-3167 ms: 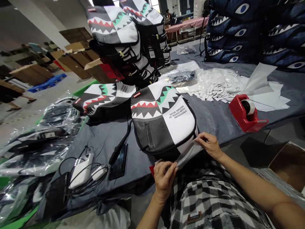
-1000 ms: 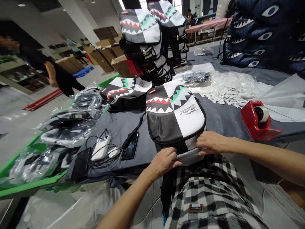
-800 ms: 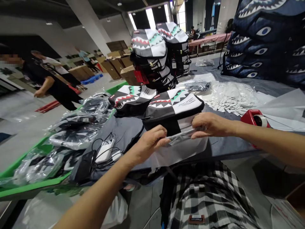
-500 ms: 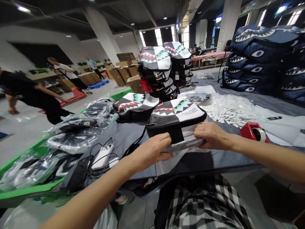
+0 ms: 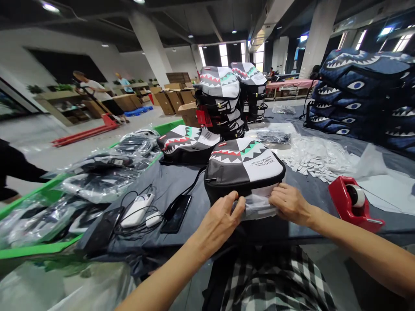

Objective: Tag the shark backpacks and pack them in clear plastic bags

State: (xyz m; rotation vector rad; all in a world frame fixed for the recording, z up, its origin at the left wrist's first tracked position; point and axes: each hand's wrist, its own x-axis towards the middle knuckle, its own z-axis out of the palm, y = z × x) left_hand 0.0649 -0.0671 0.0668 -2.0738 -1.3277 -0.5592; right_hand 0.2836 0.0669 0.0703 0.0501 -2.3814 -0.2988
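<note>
A small lunch-style bag with a shark-mouth print [image 5: 246, 166] in grey, black and white lies flat on the table in front of me. Clear plastic [image 5: 258, 207] is bunched along its near side. My left hand [image 5: 223, 220] has fingers bent against the near left of the bag, closed on the left end of the plastic. On the right, my right hand [image 5: 288, 204] is curled into a grip at the plastic's other end. The fingertips are partly hidden there. Behind to the left rests a second shark-print bag [image 5: 188, 142].
A red tape dispenser [image 5: 353, 205] stands right of my right hand. Left lie a phone [image 5: 177, 214], a white power bank [image 5: 138, 211] with cables, and a green-edged bin [image 5: 42, 250] of plastic-wrapped bags. Shark backpack stacks [image 5: 218, 97] and blue backpacks [image 5: 350, 95] stand behind.
The plastic, earlier a gathered strip stretched between my hands, now lies closer against the bag's near side. My view has shifted. The person in black at left has moved mostly out of view.
</note>
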